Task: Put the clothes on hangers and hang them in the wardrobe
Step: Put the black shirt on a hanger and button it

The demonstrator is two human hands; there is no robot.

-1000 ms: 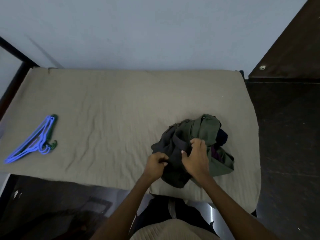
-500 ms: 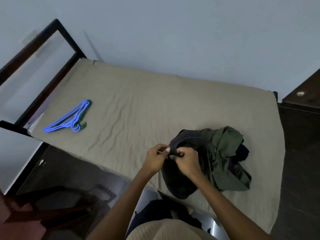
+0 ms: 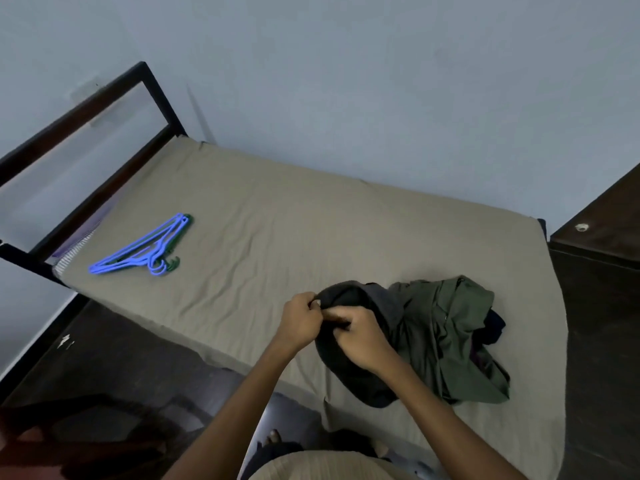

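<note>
In the lower middle of the frame the left hand (image 3: 300,323) and the right hand (image 3: 360,336) are close together, and both pinch the edge of a dark grey garment (image 3: 360,372) with curled fingers. This garment lies at the left side of a small pile of clothes (image 3: 446,337) on the bed (image 3: 311,237), in the lower right part of the frame; a green garment (image 3: 450,327) lies just beside it, touching it, and something darker shows at the right edge of the pile. The bed has a beige, wrinkled sheet. At the left of the frame, well apart from the pile, a bunch of blue and green hangers (image 3: 145,249) lies flat on the sheet, near the dark bed frame (image 3: 104,98). A dark wooden piece of furniture (image 3: 602,223) stands at the right edge.
</note>
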